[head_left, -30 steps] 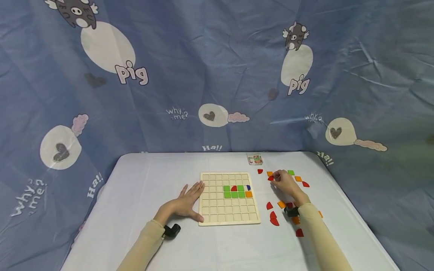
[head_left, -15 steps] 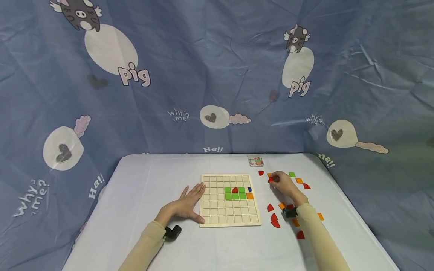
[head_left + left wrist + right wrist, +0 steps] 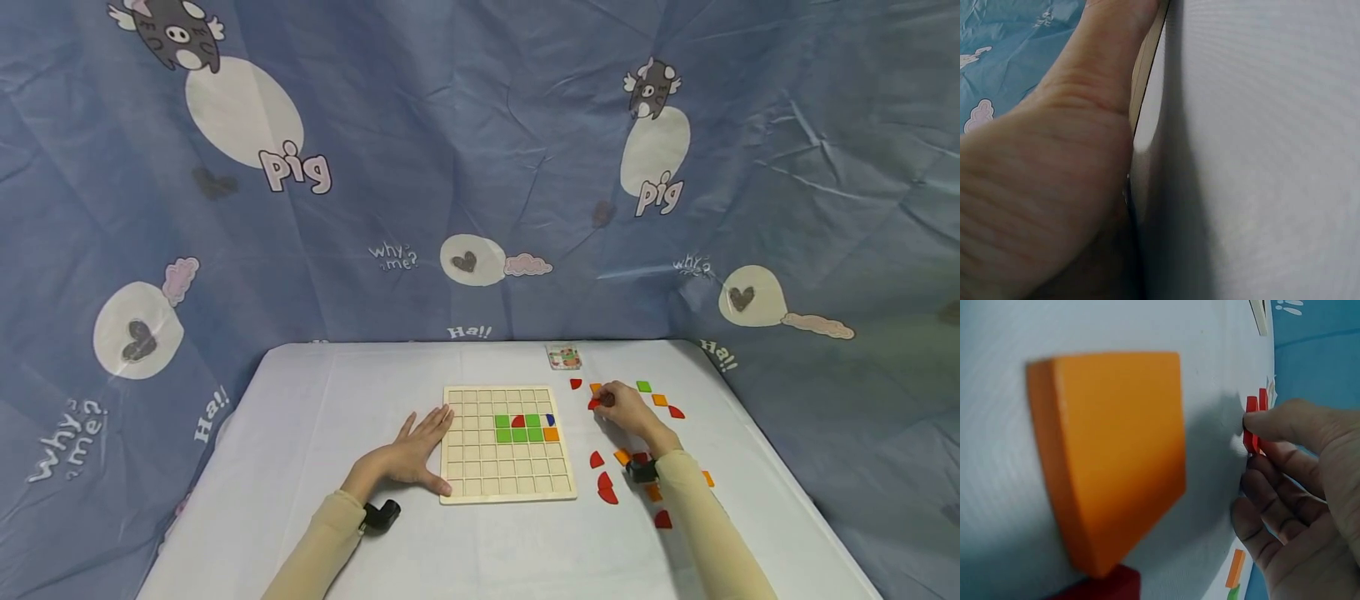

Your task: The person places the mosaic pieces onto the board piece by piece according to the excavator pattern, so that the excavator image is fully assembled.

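My left hand (image 3: 408, 450) lies with fingers spread along the left edge of the wooden grid board (image 3: 480, 475), fingertips and thumb on its rim. In the left wrist view the thumb (image 3: 1104, 62) runs beside the board's edge. Set in the board are several green squares (image 3: 520, 435), a red quarter-circle (image 3: 518, 422), an orange square (image 3: 551, 434) and a blue piece (image 3: 551, 420). Right of the board, my right hand (image 3: 628, 410) pinches a red quarter-circle piece (image 3: 1250, 437) between thumb and fingers, close over the table. Another red piece (image 3: 1263, 399) shows just beyond it.
Loose red, orange and green pieces lie scattered around the right arm, among them a red quarter-circle (image 3: 597, 459), an orange square (image 3: 1116, 444) and a green square (image 3: 643, 387). A picture card (image 3: 564, 357) lies at the back. A patterned blue curtain (image 3: 375, 125) hangs behind the table.
My right hand has shifted slightly left and toward me, bringing the red quarter-circle piece away from the orange piece beside it. The left hand keeps its place on the board.
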The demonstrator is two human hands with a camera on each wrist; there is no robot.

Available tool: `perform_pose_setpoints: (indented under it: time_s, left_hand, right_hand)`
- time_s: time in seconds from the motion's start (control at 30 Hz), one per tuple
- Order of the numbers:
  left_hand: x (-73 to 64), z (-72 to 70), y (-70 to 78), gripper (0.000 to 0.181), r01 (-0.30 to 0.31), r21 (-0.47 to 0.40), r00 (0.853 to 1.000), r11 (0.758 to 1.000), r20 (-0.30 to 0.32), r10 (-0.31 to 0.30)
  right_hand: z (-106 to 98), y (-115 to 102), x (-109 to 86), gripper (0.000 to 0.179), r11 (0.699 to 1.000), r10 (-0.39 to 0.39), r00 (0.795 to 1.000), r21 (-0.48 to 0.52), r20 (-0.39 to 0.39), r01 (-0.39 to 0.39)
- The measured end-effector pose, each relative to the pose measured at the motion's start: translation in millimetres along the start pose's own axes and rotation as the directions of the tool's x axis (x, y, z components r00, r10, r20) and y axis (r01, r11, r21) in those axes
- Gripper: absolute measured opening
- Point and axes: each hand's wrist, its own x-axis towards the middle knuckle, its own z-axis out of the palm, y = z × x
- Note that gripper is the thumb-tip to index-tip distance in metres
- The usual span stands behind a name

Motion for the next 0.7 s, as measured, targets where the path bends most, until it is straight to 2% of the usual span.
perform_pose_setpoints:
  time_s: [0.17,0.5,0.7]
  left_hand:
    - [0.4,0.9,-0.7,0.129,-0.013,-0.003,1.000,1.000,-0.007,0.013]
    - [0.1,0.8,-0.1,0.130,0.018,0.016,1.000,1.000,0.009,-0.018]
    - [0.6,1.1,-0.9,0.130,0.012,0.020,1.000,1.000,0.004,-0.012]
  right_hand:
    - [-1.5,-1.8,-3.5,0.021,1.000,0.003,1.000,-0.009,0.016,-0.002]
    - [-1.4,-2.0,-6.9,0.021,0.998,-0.055,0.998,-0.008,0.020,0.055]
    - [4.3,-5.7,-9.5,0.022,0.998,-0.058,0.998,0.021,0.014,0.057]
